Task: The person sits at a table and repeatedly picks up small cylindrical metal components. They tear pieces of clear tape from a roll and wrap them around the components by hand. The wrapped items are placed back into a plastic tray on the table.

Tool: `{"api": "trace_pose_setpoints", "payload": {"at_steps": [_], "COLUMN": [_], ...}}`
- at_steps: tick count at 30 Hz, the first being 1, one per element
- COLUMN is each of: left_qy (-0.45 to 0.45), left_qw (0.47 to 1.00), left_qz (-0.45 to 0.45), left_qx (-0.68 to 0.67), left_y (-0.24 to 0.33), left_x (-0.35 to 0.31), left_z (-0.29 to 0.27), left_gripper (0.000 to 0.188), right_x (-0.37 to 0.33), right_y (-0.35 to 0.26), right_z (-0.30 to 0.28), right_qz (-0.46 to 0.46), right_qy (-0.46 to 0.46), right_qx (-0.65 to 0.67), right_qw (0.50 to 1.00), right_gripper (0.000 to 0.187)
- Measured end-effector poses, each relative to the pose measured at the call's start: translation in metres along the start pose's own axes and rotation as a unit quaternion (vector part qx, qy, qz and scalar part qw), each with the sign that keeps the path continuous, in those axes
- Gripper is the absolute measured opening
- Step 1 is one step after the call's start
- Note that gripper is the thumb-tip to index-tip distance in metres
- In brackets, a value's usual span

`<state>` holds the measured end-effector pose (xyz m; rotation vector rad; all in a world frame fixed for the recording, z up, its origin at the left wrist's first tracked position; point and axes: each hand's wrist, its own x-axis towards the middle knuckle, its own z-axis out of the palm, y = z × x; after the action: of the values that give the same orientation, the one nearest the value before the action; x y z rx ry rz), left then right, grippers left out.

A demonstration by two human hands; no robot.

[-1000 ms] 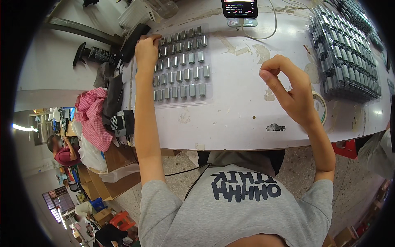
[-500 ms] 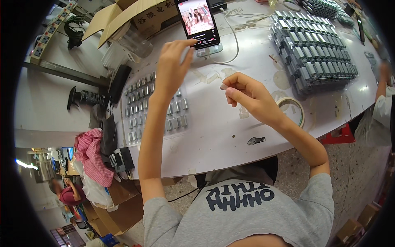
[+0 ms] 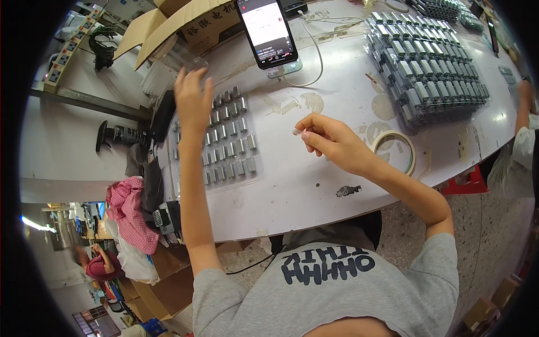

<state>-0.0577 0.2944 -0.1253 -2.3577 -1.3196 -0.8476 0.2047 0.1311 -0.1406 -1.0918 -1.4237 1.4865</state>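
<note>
My left hand (image 3: 193, 101) is raised over the far left part of a clear plastic tray (image 3: 255, 178), its fingers apart, slightly blurred and holding nothing. Rows of small silver metal cylinders (image 3: 233, 130) stand in that tray, partly covered by my left forearm. My right hand (image 3: 339, 146) hovers over the middle of the table, thumb and forefinger pinched together. Something small and whitish shows at those fingertips; I cannot make out what it is. Beyond both hands, a phone (image 3: 266, 31) with a lit, mostly white screen leans upright on a small stand.
Stacked trays of silver cylinders (image 3: 432, 67) rise at the back right. A tape roll (image 3: 412, 160) lies beside my right wrist. A white cable (image 3: 321, 62) curves by the phone. An open cardboard box (image 3: 196, 28) and clear plastic container (image 3: 179, 53) stand back left. Another person's arm (image 3: 522, 109) shows at right.
My left hand has moved left, from the phone to above the tray's far side. The phone's picture has turned mostly white. My right hand has shifted slightly left and nearer, still pinched.
</note>
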Motion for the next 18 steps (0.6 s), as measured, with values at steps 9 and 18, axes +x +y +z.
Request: {"api": "trace_pose_setpoints", "payload": {"at_steps": [9, 18], "left_qy": [-0.073, -0.133], "left_qw": [0.990, 0.984], "left_qz": [-0.122, -0.114], "left_qx": [-0.023, 0.007], "left_y": [-0.064, -0.040], "left_x": [-0.065, -0.057], "left_z": [-0.035, -0.014], "left_gripper": [0.021, 0.018], "right_x": [-0.009, -0.010], "right_y": [0.010, 0.000], "right_z": [0.023, 0.022], "right_qz": [-0.061, 0.002], "right_qy": [-0.018, -0.087], "right_qx": [-0.125, -0.092], "right_qw": [0.990, 0.992], "right_gripper": [0.035, 0.011]}}
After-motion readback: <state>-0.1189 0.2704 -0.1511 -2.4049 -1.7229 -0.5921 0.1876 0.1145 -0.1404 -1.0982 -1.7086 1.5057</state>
